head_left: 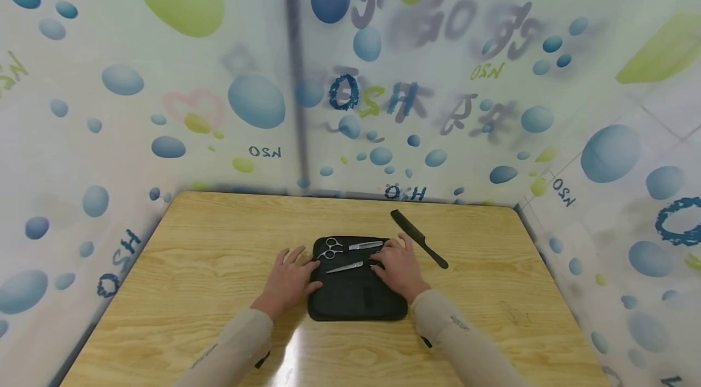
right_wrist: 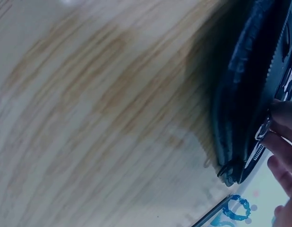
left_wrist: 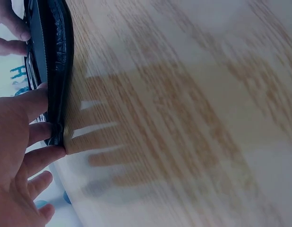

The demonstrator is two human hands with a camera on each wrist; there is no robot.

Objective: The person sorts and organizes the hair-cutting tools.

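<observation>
A black zippered case (head_left: 350,302) lies flat on the table with two pairs of silver scissors on it. The upper scissors (head_left: 331,248) have their finger rings at the left and their blades toward the right. Below them, the lower scissors (head_left: 345,267) point left, their ring end partly hidden by my right hand (head_left: 398,265). In the right wrist view, that hand's thumb and fingers pinch the silver scissor handle (right_wrist: 263,128). My left hand (head_left: 290,277) rests at the case's left edge, fingers spread and thumb on its top; the left wrist view shows the fingertips along the zippered rim (left_wrist: 58,94).
A black handled comb (head_left: 418,238) lies diagonally on the wooden table (head_left: 230,235), just beyond my right hand. Curtains (head_left: 263,149) printed with blue and green spots enclose the table at the back and both sides.
</observation>
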